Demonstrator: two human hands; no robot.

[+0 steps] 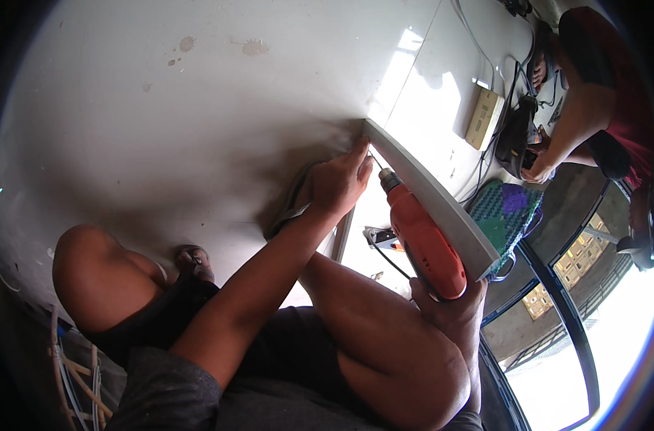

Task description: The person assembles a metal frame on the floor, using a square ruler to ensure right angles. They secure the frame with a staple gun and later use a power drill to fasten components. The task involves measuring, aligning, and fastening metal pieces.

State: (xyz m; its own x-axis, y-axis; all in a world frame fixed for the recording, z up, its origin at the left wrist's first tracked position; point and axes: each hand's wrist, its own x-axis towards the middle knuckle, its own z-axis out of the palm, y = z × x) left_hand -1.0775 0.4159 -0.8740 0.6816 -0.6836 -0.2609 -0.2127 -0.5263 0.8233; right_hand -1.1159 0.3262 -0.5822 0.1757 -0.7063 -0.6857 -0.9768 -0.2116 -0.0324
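Note:
My right hand is wrapped round the handle of an orange-red power drill, and the drill's body hides most of its fingers. The drill points up and away from me, its metal chuck and thin bit close to my left hand. That hand is closed at the far end of a long grey bar, a finger and thumb gripping near the bit's tip. The bar slants from my left hand down to the right, alongside the drill. Whether the bit touches the bar cannot be made out.
A co-worker's hand works at the right beside a dark object. Near it are a cream box, loose cables and a green-purple woven bag. An orange-black tool lies behind the drill. A window frame stands at the right.

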